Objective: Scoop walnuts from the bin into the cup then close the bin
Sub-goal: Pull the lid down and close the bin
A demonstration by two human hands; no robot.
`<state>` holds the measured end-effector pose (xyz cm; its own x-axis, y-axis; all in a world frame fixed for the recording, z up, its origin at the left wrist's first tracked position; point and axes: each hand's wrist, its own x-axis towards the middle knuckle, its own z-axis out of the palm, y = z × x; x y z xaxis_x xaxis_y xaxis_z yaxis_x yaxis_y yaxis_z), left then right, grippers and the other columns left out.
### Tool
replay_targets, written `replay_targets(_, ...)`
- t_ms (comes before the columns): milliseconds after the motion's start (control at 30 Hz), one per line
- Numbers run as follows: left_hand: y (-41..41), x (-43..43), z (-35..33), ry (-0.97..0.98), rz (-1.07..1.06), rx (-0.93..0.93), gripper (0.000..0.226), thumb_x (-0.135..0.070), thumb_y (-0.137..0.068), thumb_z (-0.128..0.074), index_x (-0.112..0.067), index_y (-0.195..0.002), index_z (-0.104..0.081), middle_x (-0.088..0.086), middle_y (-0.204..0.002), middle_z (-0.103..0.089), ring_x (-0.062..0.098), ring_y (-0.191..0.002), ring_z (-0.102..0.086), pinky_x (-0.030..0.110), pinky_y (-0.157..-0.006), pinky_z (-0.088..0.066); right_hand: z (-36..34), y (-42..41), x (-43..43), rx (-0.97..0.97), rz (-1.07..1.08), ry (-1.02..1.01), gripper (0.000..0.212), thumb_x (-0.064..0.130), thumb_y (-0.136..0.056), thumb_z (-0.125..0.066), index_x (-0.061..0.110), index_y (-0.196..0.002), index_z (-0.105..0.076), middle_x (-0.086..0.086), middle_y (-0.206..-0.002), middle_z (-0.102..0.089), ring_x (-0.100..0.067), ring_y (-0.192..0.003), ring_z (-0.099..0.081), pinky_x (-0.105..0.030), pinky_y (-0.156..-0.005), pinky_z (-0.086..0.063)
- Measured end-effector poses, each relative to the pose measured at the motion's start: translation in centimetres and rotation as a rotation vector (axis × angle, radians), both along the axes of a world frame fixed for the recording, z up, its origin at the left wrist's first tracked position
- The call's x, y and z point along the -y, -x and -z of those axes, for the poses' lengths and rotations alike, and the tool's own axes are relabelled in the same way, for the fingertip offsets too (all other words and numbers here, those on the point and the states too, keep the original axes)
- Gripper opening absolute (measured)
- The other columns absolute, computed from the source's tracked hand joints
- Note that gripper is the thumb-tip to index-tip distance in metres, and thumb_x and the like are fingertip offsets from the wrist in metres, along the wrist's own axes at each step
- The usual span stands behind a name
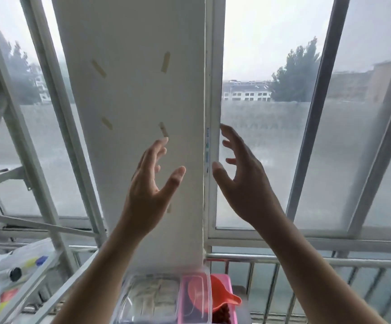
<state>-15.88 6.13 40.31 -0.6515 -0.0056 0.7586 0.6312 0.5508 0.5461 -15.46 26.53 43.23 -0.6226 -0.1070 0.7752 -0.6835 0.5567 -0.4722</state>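
Both my hands are raised in front of the white pillar (pixel 131 90) between the windows. My left hand (pixel 151 183) and right hand (pixel 243 181) face each other, fingers spread, each grip released and holding nothing. Far below, at the bottom edge, sits the pink bin (pixel 233 300) — its clear lid (pixel 195 298) stands open, an orange scoop (pixel 222 298) rests inside over dark contents. A clear container (pixel 150 298) lies just left of it.
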Motion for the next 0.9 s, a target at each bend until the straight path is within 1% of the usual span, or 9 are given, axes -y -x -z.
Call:
replay_targets(133, 3.6, 0.3, 7.1, -0.033, -0.031, 0.225, 0.081, -0.056, -0.092, -0.057, -0.019, -0.16, -0.038, 0.003, -0.164, -0.045, 0.018, -0.148, -0.049, 0.045, -0.117, -0.046, 5.3, 4.2, 2.6, 0.232, -0.029, -0.12, 0.07, 0.029, -0.096, -0.057, 0.027, -0.159, -0.026, -0.001, -0.163, -0.037, -0.019, -0.145, -0.043, -0.043, -0.116, -0.042)
replay_targets(267, 4.2, 2.9, 19.4, -0.091, -0.006, 0.659, 0.081, -0.05, -0.093, -0.066, -0.022, -0.162, -0.035, 0.005, -0.166, -0.042, 0.018, -0.151, -0.043, 0.05, -0.123, -0.039, 17.9, 7.4, 6.3, 0.6, -0.045, -0.357, 0.069, 0.023, -0.093, -0.06, 0.015, -0.156, -0.033, -0.012, -0.157, -0.045, -0.031, -0.141, -0.045, -0.039, -0.116, -0.037)
replay_targets(367, 2.4, 5.8, 28.8, -0.023, -0.007, 0.857, 0.071, -0.037, -0.097, -0.073, -0.026, -0.159, -0.04, 0.002, -0.16, -0.05, 0.015, -0.147, -0.048, 0.048, -0.121, -0.042, 28.7, 7.2, 8.9, 0.847, -0.069, -0.542, 0.051, 0.025, -0.09, -0.06, 0.016, -0.14, -0.053, -0.014, -0.136, -0.063, -0.036, -0.124, -0.058, -0.043, -0.101, -0.049)
replay_targets(433, 0.7, 7.4, 32.9, -0.006, -0.027, 0.96, 0.064, -0.03, -0.1, -0.071, -0.027, -0.157, -0.043, -0.002, -0.158, -0.05, 0.013, -0.146, -0.047, 0.038, -0.122, -0.039, 34.9, 6.7, 10.7, 0.928, -0.087, -0.657, 0.039, 0.024, -0.088, -0.059, 0.019, -0.126, -0.062, -0.011, -0.122, -0.07, -0.034, -0.113, -0.065, -0.042, -0.089, -0.054)
replay_targets(500, -0.8, 8.8, 35.6, -0.024, -0.059, 1.029, 0.057, -0.027, -0.103, -0.066, -0.03, -0.156, -0.045, -0.008, -0.157, -0.05, 0.011, -0.146, -0.046, 0.031, -0.12, -0.038, 39.9, 6.3, 12.3, 0.943, -0.104, -0.732, 0.035, 0.027, -0.086, -0.062, 0.022, -0.121, -0.064, -0.007, -0.117, -0.07, -0.031, -0.109, -0.066, -0.045, -0.09, -0.055)
replay_targets(600, -2.3, 10.5, 38.3, -0.039, -0.116, 1.066, 0.052, -0.019, -0.104, -0.063, -0.026, -0.154, -0.049, -0.011, -0.154, -0.053, 0.008, -0.145, -0.047, 0.039, -0.123, -0.038, 45.2, 6.0, 14.6, 0.869, -0.131, -0.823, 0.033, 0.036, -0.083, -0.068, 0.02, -0.112, -0.063, -0.003, -0.112, -0.066, -0.026, -0.107, -0.063, -0.045, -0.091, -0.053)
replay_targets(667, -2.9, 11.2, 39.2, -0.059, -0.137, 1.074, 0.053, -0.018, -0.103, -0.063, -0.027, -0.154, -0.05, -0.01, -0.155, -0.052, 0.006, -0.146, -0.046, 0.04, -0.124, -0.038, 46.8, 5.9, 15.8, 0.822, -0.133, -0.81, 0.026, 0.028, -0.083, -0.071, 0.018, -0.105, -0.06, -0.004, -0.106, -0.066, -0.025, -0.102, -0.063, -0.04, -0.087, -0.054)
replay_targets(767, -3.7, 11.5, 39.7, -0.088, -0.188, 1.047, 0.05, -0.018, -0.103, -0.064, -0.035, -0.149, -0.051, -0.015, -0.162, -0.037, 0.006, -0.148, -0.044, 0.038, -0.122, -0.043, 47.0, 6.1, 16.4, 0.773, -0.15, -0.782, 0.016, 0.015, -0.085, -0.066, 0.02, -0.096, -0.056, 0.0, -0.096, -0.064, -0.022, -0.093, -0.064, -0.032, -0.077, -0.051)
replay_targets(900, -4.2, 10.9, 38.1, -0.156, -0.303, 0.919, 0.046, -0.011, -0.103, -0.063, -0.031, -0.144, -0.055, -0.014, -0.163, -0.033, 0.008, -0.147, -0.045, 0.039, -0.117, -0.048, 43.5, 6.4, 14.7, 0.588, -0.129, -0.718, 0.023, 0.011, -0.082, -0.071, 0.021, -0.093, -0.053, 0.003, -0.091, -0.059, -0.017, -0.08, -0.057, -0.025, -0.06, -0.038)
